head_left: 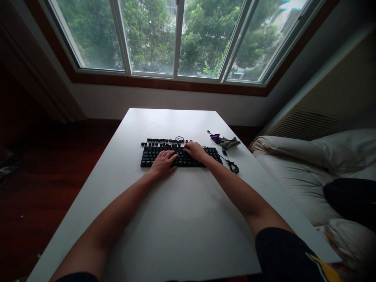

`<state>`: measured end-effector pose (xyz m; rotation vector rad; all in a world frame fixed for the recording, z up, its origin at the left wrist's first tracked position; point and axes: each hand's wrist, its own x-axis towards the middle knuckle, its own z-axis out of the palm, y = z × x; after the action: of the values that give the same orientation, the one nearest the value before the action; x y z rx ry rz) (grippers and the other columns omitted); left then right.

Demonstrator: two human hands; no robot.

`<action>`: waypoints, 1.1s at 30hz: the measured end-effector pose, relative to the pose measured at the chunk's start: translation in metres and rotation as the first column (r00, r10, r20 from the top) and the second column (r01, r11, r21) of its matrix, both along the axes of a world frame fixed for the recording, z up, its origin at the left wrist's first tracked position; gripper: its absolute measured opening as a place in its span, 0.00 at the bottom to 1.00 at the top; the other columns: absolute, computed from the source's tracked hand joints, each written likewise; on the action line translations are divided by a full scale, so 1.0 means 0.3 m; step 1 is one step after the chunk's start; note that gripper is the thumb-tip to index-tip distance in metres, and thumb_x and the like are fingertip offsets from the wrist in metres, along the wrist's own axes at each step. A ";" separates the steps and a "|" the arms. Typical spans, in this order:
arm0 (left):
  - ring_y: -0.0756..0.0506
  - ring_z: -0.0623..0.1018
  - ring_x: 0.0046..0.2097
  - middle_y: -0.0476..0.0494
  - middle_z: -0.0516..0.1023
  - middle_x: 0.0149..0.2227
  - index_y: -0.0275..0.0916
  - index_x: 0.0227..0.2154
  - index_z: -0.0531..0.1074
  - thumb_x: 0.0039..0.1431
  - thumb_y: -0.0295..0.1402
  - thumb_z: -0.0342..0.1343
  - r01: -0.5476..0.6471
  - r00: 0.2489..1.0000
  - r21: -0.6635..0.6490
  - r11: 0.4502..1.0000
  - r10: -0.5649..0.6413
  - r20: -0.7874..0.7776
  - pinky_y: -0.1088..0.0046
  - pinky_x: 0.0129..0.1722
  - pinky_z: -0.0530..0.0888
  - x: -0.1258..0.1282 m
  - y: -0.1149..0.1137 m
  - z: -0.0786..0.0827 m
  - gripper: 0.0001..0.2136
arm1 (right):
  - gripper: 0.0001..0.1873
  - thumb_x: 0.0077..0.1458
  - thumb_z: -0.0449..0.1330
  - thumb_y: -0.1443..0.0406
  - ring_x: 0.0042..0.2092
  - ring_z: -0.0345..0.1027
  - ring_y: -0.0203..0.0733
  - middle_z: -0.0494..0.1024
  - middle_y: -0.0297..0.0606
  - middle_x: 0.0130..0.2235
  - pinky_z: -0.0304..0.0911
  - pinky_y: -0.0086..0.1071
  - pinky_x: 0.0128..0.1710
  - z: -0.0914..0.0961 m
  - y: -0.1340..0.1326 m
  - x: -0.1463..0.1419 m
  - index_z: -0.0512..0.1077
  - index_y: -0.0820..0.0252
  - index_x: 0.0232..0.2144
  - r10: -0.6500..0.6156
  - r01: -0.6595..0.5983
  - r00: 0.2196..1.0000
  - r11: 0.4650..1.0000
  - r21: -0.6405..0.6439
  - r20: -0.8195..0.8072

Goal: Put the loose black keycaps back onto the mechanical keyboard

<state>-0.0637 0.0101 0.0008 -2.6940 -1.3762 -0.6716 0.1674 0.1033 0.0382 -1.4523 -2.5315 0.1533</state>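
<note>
A black keyboard [147, 157] lies flat on the white table [176, 219]. My left hand [163, 161] rests over its left-middle part, with the fingers stretched out on the keys and the thumb near the front edge. Toward the keyboard's back edge, right of the middle, my right hand [195, 150] is closed, its fingers bent down and together. Whatever its fingertips hold, if anything, is hidden or too small to make out. Loose black keycaps [158, 140] lie in rough rows just behind the keyboard.
A thin wire loop [179, 139] lies among the keycaps. Right of the keyboard are a coiled black cable [233, 167], a purple cloth-like item [216, 138] and a crumpled grey item [230, 143]. A pale sofa [282, 168] stands along the table's right side; a window [176, 39] is ahead.
</note>
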 end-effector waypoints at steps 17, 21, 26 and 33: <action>0.34 0.64 0.65 0.36 0.66 0.65 0.41 0.63 0.66 0.61 0.43 0.58 -0.001 1.000 -0.003 1.000 0.001 -0.006 0.49 0.66 0.59 -0.001 0.000 -0.010 0.28 | 0.09 0.60 0.62 0.68 0.47 0.71 0.43 0.76 0.42 0.44 0.63 0.32 0.51 -0.033 0.026 0.052 0.80 0.59 0.43 0.114 -0.116 0.987 0.993 -0.015 -0.114; 0.34 0.64 0.65 0.36 0.66 0.65 0.43 0.63 0.66 0.61 0.43 0.59 0.000 1.000 -0.005 1.000 0.000 0.003 0.49 0.66 0.59 -0.001 -0.001 -0.007 0.28 | 0.09 0.60 0.62 0.67 0.46 0.71 0.42 0.77 0.41 0.44 0.63 0.31 0.50 -0.033 0.035 0.054 0.80 0.58 0.43 0.081 -0.087 0.989 0.995 -0.050 -0.126; 0.34 0.64 0.65 0.37 0.66 0.65 0.43 0.63 0.66 0.61 0.42 0.59 -0.008 1.000 -0.011 1.000 0.008 0.004 0.49 0.67 0.58 -0.001 0.000 -0.009 0.28 | 0.10 0.61 0.61 0.66 0.46 0.72 0.42 0.77 0.40 0.45 0.63 0.31 0.49 -0.011 0.018 0.040 0.79 0.57 0.44 0.061 -0.063 0.997 0.997 -0.048 -0.042; 0.34 0.64 0.65 0.36 0.66 0.64 0.42 0.63 0.66 0.61 0.42 0.58 -0.005 1.000 -0.010 1.000 0.005 -0.004 0.49 0.67 0.58 -0.002 -0.005 -0.001 0.28 | 0.10 0.62 0.59 0.66 0.48 0.71 0.44 0.77 0.41 0.47 0.62 0.31 0.48 0.013 -0.028 0.022 0.77 0.56 0.44 0.024 -0.024 1.000 1.000 -0.018 0.014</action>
<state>-0.0643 0.0085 0.0005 -2.6967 -1.3884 -0.6601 0.1740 0.0949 0.0420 -1.4344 -2.5660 0.1700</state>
